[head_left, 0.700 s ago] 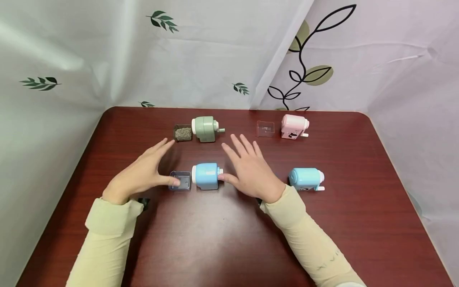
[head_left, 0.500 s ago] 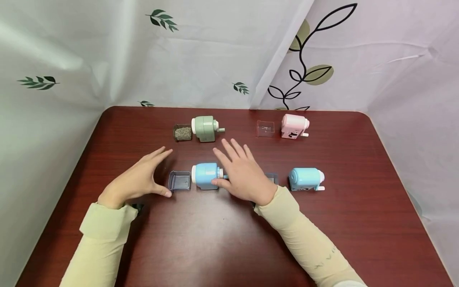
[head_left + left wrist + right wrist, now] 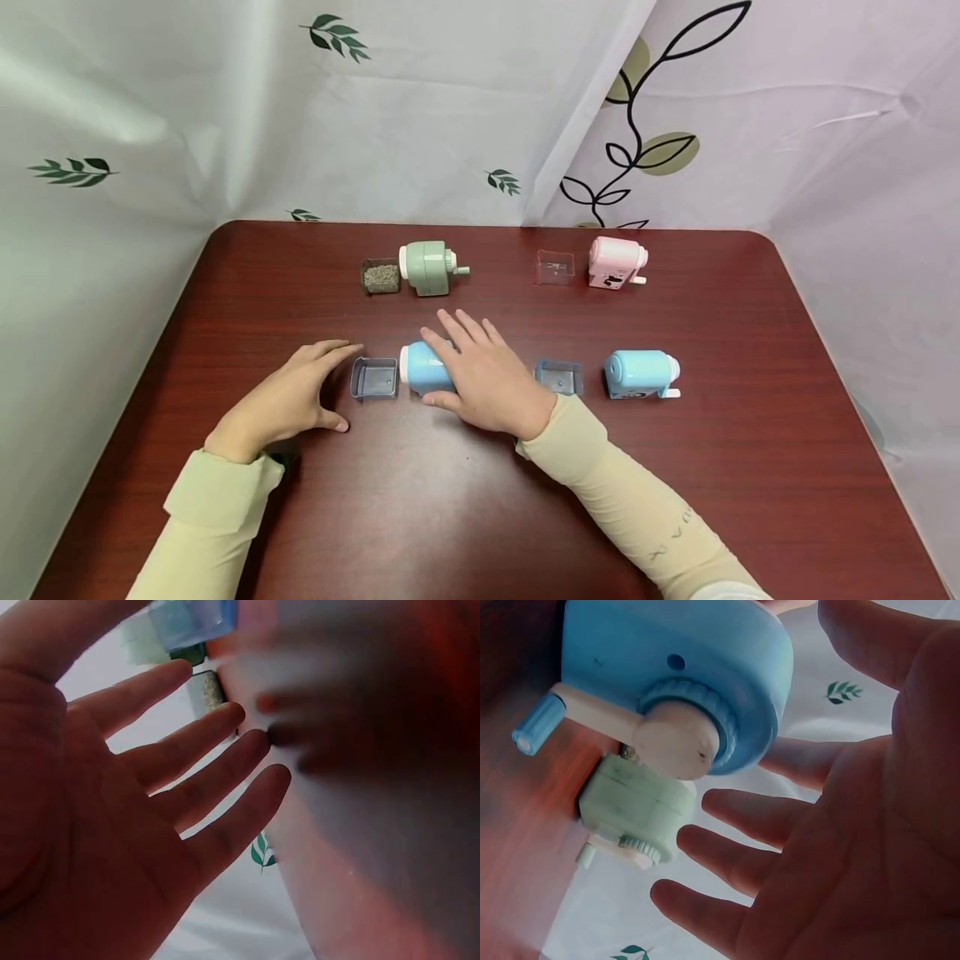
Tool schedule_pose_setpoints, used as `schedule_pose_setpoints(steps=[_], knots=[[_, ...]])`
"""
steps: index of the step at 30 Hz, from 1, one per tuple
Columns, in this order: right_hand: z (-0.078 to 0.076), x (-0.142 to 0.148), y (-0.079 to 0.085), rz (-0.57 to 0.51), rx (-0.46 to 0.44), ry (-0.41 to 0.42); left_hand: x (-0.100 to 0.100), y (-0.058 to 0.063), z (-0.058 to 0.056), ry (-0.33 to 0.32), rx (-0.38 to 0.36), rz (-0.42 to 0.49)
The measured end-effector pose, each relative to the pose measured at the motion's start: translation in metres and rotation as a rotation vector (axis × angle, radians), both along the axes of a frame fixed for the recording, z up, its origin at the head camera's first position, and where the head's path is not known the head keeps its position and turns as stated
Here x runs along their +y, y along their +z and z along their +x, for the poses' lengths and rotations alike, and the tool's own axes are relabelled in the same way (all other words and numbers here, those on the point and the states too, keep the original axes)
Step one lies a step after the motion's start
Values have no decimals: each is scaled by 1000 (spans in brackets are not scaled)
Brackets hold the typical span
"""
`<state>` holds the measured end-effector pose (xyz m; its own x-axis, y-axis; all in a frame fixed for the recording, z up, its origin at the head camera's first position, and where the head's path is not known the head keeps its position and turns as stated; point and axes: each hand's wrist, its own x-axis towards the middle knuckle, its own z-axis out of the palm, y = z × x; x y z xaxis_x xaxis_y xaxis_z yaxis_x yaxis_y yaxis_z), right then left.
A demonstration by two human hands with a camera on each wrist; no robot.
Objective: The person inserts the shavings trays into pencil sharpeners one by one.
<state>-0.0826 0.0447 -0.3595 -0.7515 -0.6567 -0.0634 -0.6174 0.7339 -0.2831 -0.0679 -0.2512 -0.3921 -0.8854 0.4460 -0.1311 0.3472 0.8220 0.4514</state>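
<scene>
My right hand (image 3: 487, 375) reaches over a blue hand-crank pencil sharpener (image 3: 425, 367), fingers spread and hiding its crank end in the head view. The right wrist view shows the sharpener (image 3: 667, 645) with its white crank and blue knob, the thumb and fingers on either side of its body. To the left of the sharpener lies its clear shavings drawer (image 3: 375, 379), pulled out and without shavings. Beside that drawer my left hand (image 3: 281, 400) hovers low over the table, thumb and fingers apart, holding nothing. Its palm fills much of the left wrist view.
Behind stands a green pencil sharpener (image 3: 429, 268) with a drawer full of shavings (image 3: 381, 277). At back right is a pink sharpener (image 3: 615, 262) beside its clear drawer (image 3: 555, 268). A light blue sharpener (image 3: 641, 373) and its drawer (image 3: 559, 377) stand at right.
My right hand has moved left over the blue sharpener, uncovering the light blue sharpener's drawer. My left hand has drawn back toward me, off the clear drawer it overlapped.
</scene>
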Motion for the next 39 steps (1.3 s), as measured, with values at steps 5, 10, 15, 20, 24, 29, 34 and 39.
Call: schedule_pose_setpoints(steps=[5,10,15,20,24,29,34,39], knots=[[1,-3,-1,8,-15,15,3,-3,1,4,45,-2],[2,-4,-2,4,9,31,4,-6,-1,3,92,32],[1,-3,-3,-18,10,32,8,-9,-3,4,123,60],[-1,-2,-2,-26,24,23,10,-11,-5,6,137,84],[-1,-1,-3,-46,30,19,10,-13,-7,3,123,114],[0,-1,-3,-79,23,19,10,-16,-8,7,132,136],[1,-1,-3,-115,-4,18,11,-17,-8,17,140,140],[0,-2,-3,-125,-12,18,13,-17,-8,13,123,150]])
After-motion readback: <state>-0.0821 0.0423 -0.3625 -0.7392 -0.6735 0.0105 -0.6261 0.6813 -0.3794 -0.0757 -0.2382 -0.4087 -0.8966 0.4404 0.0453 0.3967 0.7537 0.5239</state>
